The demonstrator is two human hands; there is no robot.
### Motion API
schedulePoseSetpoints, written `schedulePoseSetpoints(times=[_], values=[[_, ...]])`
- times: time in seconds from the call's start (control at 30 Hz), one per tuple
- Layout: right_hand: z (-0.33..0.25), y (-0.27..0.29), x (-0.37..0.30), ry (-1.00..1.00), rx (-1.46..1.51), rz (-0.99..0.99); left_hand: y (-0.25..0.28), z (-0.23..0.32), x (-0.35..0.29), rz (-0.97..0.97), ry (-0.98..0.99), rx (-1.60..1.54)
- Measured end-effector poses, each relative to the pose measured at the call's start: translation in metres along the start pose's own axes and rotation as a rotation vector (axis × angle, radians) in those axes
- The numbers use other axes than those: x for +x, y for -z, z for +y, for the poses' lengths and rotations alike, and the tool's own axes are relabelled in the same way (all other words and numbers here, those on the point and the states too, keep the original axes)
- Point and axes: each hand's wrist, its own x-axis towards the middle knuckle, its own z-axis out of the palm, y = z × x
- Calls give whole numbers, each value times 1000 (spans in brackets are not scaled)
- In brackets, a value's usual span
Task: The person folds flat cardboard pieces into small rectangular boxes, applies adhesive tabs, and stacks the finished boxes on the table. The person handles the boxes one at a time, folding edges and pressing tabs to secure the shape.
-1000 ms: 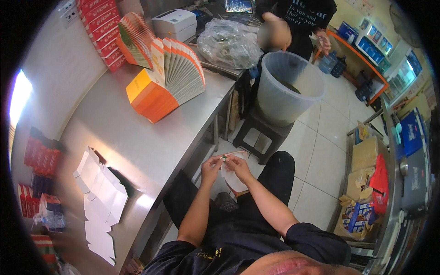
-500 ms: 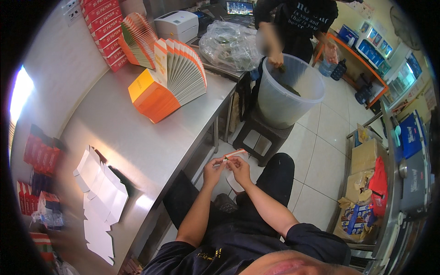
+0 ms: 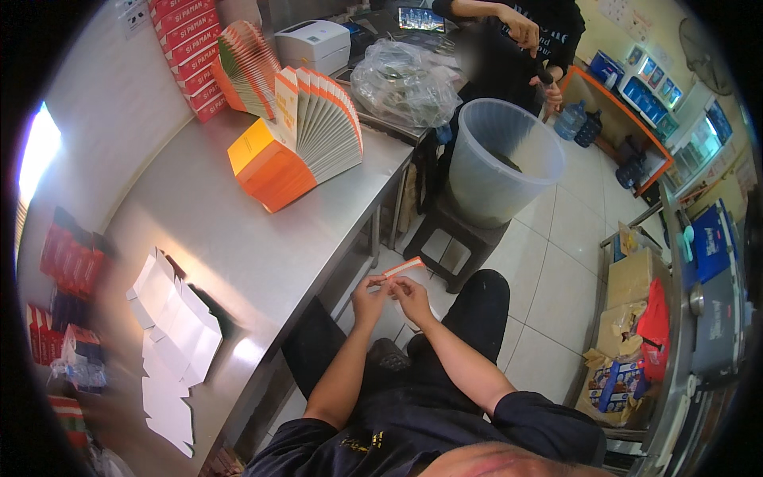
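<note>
A thin folded piece of carton [image 3: 404,269] with an orange edge and pale panels is pinched in front of my lap, over the gap between my knees. My left hand [image 3: 368,302] grips its near left end, thumb and fingers pressed together. Close beside it, my right hand [image 3: 412,302] also has its fingers closed on the carton's near edge. The fingertips of both hands almost meet, and the fold between them is partly hidden.
On the steel table [image 3: 238,246] to my left lie fanned orange-and-white cartons [image 3: 326,119] and an unfolded white carton [image 3: 179,334]. A translucent tub [image 3: 505,171] stands on a dark stool [image 3: 457,238] ahead. Behind it stands another person [image 3: 524,48]. Shelves [image 3: 636,318] line the right.
The other person's hand has risen out of the tub to chest height. My hands stay nearly in place, while the carton's orange edge tilts slightly and a small green patch at my fingertips no longer shows.
</note>
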Motion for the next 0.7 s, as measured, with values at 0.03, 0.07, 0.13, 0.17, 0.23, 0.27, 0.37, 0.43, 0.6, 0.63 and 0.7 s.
schedulePoseSetpoints(times=[0.03, 0.07, 0.13, 0.17, 0.23, 0.27, 0.37, 0.43, 0.6, 0.63, 0.7], values=[[0, -1, -1, 6, 12, 4, 0, -1, 1, 28, -1, 41], [0, -2, -1, 11, 24, 7, -1, -2, 0, 20, -11, 40], [8, 5, 1, -23, 75, 18, -3, 7, -3, -5, -30, 42], [12, 9, 2, -40, 101, 23, -4, 9, -3, -5, -32, 67], [11, 8, 4, -125, 140, -20, -3, 4, -2, 10, -36, 117], [10, 8, 5, -168, 159, -42, 0, 1, -1, -7, -17, 81], [15, 17, 11, -175, 130, -143, 1, -6, 2, -64, 39, -17], [15, 21, 14, -206, 179, -183, 3, -3, 2, -90, 83, -41], [15, 17, 15, -171, 192, -189, 8, -2, 4, -135, 55, -22], [20, 17, 15, -147, 151, -159, 7, 0, 4, -149, 49, -25], [27, 16, 14, -130, 99, -100, 5, 4, 3, -139, -2, 12]])
